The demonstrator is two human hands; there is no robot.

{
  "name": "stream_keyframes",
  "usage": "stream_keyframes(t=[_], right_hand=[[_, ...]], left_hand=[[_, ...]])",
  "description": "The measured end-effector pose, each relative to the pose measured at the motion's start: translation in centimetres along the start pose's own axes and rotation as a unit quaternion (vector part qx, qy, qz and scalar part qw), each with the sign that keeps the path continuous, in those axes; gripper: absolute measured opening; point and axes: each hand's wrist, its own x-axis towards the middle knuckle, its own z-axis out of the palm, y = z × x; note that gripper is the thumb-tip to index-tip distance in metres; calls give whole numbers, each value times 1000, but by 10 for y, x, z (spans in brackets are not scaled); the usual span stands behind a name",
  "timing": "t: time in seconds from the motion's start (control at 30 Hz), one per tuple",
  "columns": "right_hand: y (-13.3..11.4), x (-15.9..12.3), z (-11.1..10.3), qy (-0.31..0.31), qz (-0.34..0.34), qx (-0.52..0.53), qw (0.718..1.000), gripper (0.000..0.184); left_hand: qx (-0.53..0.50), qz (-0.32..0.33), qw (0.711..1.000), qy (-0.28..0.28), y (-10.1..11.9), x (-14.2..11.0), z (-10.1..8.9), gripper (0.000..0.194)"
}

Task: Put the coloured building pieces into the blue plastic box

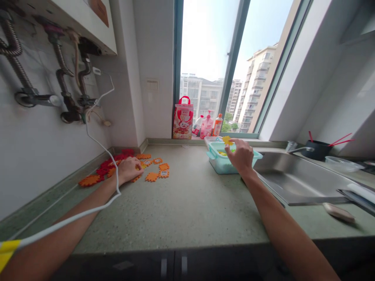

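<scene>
My right hand (241,154) is closed in a pinch on a yellow toothed puzzle piece (226,139), held over the back of a light teal plastic box (224,166). Inside that box, more yellow and green pieces show. At the left, my left hand (129,170) is closed, its fingertips on a small yellow toothed piece (143,165) that is mostly hidden. Around it lie several orange puzzle pieces (151,177), some with a white printed patch. Red puzzle pieces (103,168) are heaped behind my left wrist, against the wall.
A white cable (102,208) crosses over my left forearm. On the right are a steel sink (295,175) with a tap, a dark pot (316,150) and a soap-like bar (339,212). Bottles (206,127) and a red-handled bag (183,121) stand on the windowsill.
</scene>
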Motion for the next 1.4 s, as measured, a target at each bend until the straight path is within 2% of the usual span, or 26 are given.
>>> stream_keyframes(t=[0.1, 0.2, 0.27, 0.33, 0.4, 0.47, 0.53, 0.63, 0.7, 0.8, 0.87, 0.97, 1.07, 1.13, 1.27, 1.4], right_hand=[[-9, -3, 0, -4, -28, 0, 1000, 31], [-33, -11, 1, -11, -87, 50, 995, 26], [-53, -21, 2, -42, -142, 112, 983, 23], [-75, -34, 3, -107, -208, 188, 954, 24], [-97, -50, 5, -204, -270, 262, 904, 28], [-116, -65, 6, -303, -304, 311, 848, 34], [-129, -77, 8, -374, -317, 337, 804, 38], [-139, -86, 12, -409, -315, 362, 776, 23], [-140, -88, 15, -404, -304, 370, 779, 14], [-140, -88, 17, -392, -304, 362, 789, 13], [-136, -83, 17, -365, -318, 340, 806, 14], [-118, -63, 13, -266, -305, 282, 870, 20], [-80, -36, 7, -129, -223, 185, 948, 26], [-51, -20, 3, -56, -160, 108, 980, 29], [-9, -4, -2, 5, -82, 9, 997, 34], [6, -3, -1, 5, -53, -33, 998, 39]], left_hand=[[-44, 33, 998, 34, 1, 1, -3, 13], [-101, 117, 985, 73, 10, -1, -6, 10], [-137, 185, 970, 81, 28, -6, -7, 10], [-166, 251, 951, 73, 53, -14, -6, 10], [-186, 306, 932, 51, 81, -21, -4, 11], [-202, 362, 910, -3, 103, -28, -2, 13], [-208, 392, 895, -45, 114, -33, -1, 17], [-193, 393, 897, -53, 114, -36, -4, 21], [-181, 381, 906, -43, 110, -36, -7, 25], [-171, 343, 924, -17, 102, -31, -8, 31], [-154, 298, 942, 0, 92, -26, -7, 32], [-112, 207, 972, 15, 70, -17, 0, 36], [-68, 116, 991, 15, 45, -12, 5, 41], [-44, 68, 997, 4, 34, -10, 7, 44], [-9, 32, 999, -11, 25, -10, 4, 47], [18, 24, 1000, -9, 23, -11, -1, 42]])
